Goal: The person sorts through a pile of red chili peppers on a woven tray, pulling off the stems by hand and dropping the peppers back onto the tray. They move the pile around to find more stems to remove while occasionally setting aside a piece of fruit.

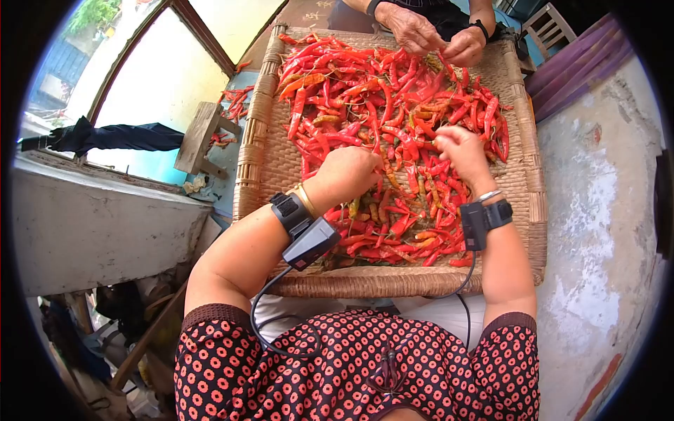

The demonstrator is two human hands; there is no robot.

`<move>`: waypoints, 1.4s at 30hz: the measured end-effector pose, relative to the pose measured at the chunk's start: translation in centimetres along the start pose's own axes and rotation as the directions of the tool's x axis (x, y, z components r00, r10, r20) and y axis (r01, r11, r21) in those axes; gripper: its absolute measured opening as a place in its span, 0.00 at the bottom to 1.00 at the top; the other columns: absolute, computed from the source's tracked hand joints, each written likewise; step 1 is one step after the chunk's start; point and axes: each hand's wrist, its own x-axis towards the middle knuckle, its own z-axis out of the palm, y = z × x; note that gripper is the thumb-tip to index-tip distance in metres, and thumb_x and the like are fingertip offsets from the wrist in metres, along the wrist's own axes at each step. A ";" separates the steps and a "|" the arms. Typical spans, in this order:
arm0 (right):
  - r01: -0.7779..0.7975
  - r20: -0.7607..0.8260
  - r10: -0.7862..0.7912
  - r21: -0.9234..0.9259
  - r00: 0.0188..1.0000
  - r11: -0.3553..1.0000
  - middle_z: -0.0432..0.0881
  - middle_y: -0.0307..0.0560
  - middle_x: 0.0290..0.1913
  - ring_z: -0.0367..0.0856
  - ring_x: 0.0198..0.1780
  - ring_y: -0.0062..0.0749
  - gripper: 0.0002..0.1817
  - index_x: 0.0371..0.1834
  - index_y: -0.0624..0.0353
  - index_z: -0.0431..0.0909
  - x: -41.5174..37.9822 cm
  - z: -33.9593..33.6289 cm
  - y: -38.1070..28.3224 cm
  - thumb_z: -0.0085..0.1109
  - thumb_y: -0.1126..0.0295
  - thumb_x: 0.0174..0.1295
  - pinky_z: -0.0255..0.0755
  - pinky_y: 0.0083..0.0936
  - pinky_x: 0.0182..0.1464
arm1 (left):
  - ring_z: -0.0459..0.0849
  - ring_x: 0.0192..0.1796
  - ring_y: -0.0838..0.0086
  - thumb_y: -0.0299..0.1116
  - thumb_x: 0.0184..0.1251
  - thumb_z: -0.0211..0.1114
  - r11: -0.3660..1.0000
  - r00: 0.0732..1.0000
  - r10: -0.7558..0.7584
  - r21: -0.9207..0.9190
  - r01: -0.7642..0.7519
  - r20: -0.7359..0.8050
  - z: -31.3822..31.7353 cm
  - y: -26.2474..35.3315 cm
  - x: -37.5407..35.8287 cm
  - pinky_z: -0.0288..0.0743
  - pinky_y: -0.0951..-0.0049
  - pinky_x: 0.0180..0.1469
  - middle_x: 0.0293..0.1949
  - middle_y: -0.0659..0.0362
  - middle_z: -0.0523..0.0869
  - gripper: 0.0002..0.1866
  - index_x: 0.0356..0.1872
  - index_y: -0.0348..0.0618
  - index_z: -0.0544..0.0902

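Observation:
Red chili peppers (411, 165), with a few orange and greenish ones among them, lie heaped on a woven rattan surface (263, 158). My left hand (349, 172) is closed low over the middle of the heap, its fingertips among the peppers; whatever it holds is hidden. To its right, my right hand (465, 153) is closed in a pinch just above the peppers, thumb and fingertips together. What sits between those fingertips is too small to make out. Each of my wrists carries a bracelet and a strapped black device with a cable.
Across the heap, another person's two hands (439, 38) meet over the far edge. More chilies (237, 102) lie beyond the left edge, near a wooden stool (200, 139). A folded dark umbrella (119, 137) rests by the window. A worn wall (597, 210) stands close on the right.

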 end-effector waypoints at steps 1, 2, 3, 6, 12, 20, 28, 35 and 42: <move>0.107 0.045 -0.098 -0.307 0.994 0.946 0.82 0.45 0.33 0.79 0.28 0.30 0.15 0.43 0.59 0.78 -0.2 0.3 0.2 0.61 0.66 0.53 0.73 0.25 0.32 | 0.81 0.33 0.57 0.38 0.52 0.63 1.000 1.000 0.000 -0.001 0.000 0.001 0.0 0.0 -0.1 0.75 0.60 0.34 0.27 0.52 0.82 0.11 0.33 0.44 0.82; 0.242 0.028 -0.260 -0.474 0.965 0.846 0.81 0.47 0.34 0.80 0.32 0.36 0.15 0.42 0.59 0.78 -0.4 0.8 0.6 0.62 0.65 0.52 0.74 0.29 0.35 | 0.81 0.33 0.58 0.39 0.52 0.63 0.997 0.995 -0.020 0.072 0.013 0.098 -0.1 0.0 -0.1 0.75 0.60 0.34 0.27 0.53 0.82 0.11 0.32 0.44 0.82; 0.350 0.041 -0.419 -0.626 0.907 0.697 0.80 0.49 0.35 0.80 0.35 0.41 0.16 0.42 0.58 0.77 -0.5 1.3 0.6 0.63 0.65 0.50 0.74 0.33 0.38 | 0.81 0.33 0.58 0.40 0.52 0.63 0.989 0.981 -0.046 0.150 0.017 0.189 -0.3 0.0 -0.1 0.75 0.61 0.34 0.26 0.53 0.82 0.11 0.32 0.45 0.82; 0.303 -0.052 -0.442 -0.657 0.895 0.690 0.77 0.51 0.40 0.78 0.41 0.49 0.19 0.46 0.54 0.74 -0.2 1.9 0.3 0.62 0.64 0.50 0.73 0.38 0.40 | 0.82 0.33 0.59 0.40 0.51 0.64 0.987 0.981 -0.011 0.157 -0.020 0.194 -0.1 -0.2 -0.2 0.76 0.60 0.35 0.26 0.54 0.81 0.11 0.30 0.45 0.82; 0.311 0.005 -0.434 -0.703 0.901 0.640 0.73 0.51 0.38 0.77 0.38 0.51 0.19 0.46 0.53 0.73 0.3 2.9 1.1 0.62 0.63 0.51 0.72 0.42 0.39 | 0.82 0.33 0.60 0.40 0.49 0.64 0.960 0.963 -0.042 0.276 -0.035 0.266 -0.5 0.2 -0.6 0.76 0.62 0.34 0.27 0.54 0.82 0.11 0.28 0.44 0.81; 0.338 -0.014 -0.452 -0.643 0.892 0.687 0.74 0.49 0.31 0.76 0.33 0.45 0.09 0.33 0.60 0.77 -0.2 2.1 -0.2 0.62 0.70 0.49 0.71 0.34 0.36 | 0.81 0.33 0.57 0.35 0.49 0.63 0.997 0.986 0.013 0.077 -0.027 0.165 0.0 -0.3 0.1 0.75 0.59 0.36 0.26 0.52 0.81 0.10 0.31 0.42 0.81; 0.032 0.182 -0.073 0.222 0.980 0.974 0.77 0.34 0.24 0.73 0.20 0.13 0.05 0.33 0.62 0.77 -3.4 2.5 -5.2 0.56 0.72 0.59 0.67 0.13 0.21 | 0.81 0.32 0.64 0.34 0.53 0.67 0.949 0.925 0.044 -0.275 -0.157 -0.377 0.3 0.6 0.6 0.75 0.67 0.38 0.27 0.56 0.82 0.14 0.40 0.39 0.80; 0.105 0.325 -0.111 0.038 0.939 0.994 0.79 0.39 0.25 0.78 0.26 0.20 0.09 0.39 0.63 0.76 -4.1 1.7 -5.2 0.57 0.71 0.57 0.70 0.16 0.26 | 0.77 0.28 0.86 0.33 0.62 0.61 0.637 0.962 -0.020 -0.738 0.221 0.271 -0.1 0.7 0.5 0.72 0.82 0.31 0.26 0.67 0.82 0.08 0.36 0.38 0.80; 0.316 0.418 -0.162 -0.330 0.894 0.889 0.81 0.43 0.27 0.79 0.31 0.25 0.13 0.41 0.64 0.78 -6.8 -1.6 -4.6 0.59 0.70 0.54 0.72 0.22 0.35 | 0.76 0.23 0.83 0.35 0.59 0.62 0.825 0.951 -0.113 -0.507 0.252 0.289 0.2 0.1 0.8 0.71 0.79 0.26 0.21 0.64 0.81 0.09 0.31 0.38 0.82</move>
